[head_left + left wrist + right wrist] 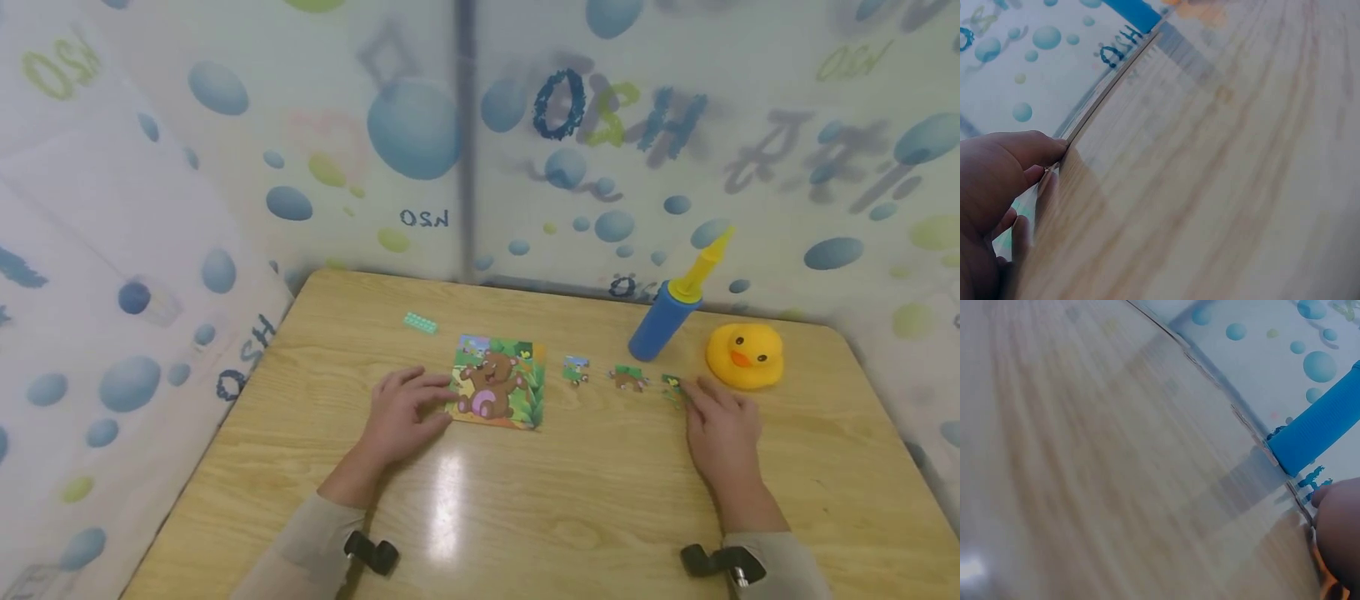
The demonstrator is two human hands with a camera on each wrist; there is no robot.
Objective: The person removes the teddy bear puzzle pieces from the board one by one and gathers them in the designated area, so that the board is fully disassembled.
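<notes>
A bear picture puzzle point(497, 383) lies flat on the table. My left hand point(402, 417) rests at its left edge, fingers spread and touching it. In the left wrist view, the thumb point(1035, 149) meets the tabletop. To the right of the picture lie separate puzzle pieces: a blue-and-green piece point(576, 369), a brown-and-green piece point(628, 378) and a green piece point(671, 381). My right hand point(722, 429) has its fingertips on the right side of the green piece. The right wrist view shows only part of that hand point(1341, 531), and the piece is hidden there.
Behind the pieces a blue pump point(662, 325) with a yellow top stands tilted to the right. A yellow rubber duck point(745, 357) sits beyond my right hand. A small mint-green studded brick point(420, 322) lies at the back left. Patterned curtains point(525, 192) hang behind the wooden table point(555, 508).
</notes>
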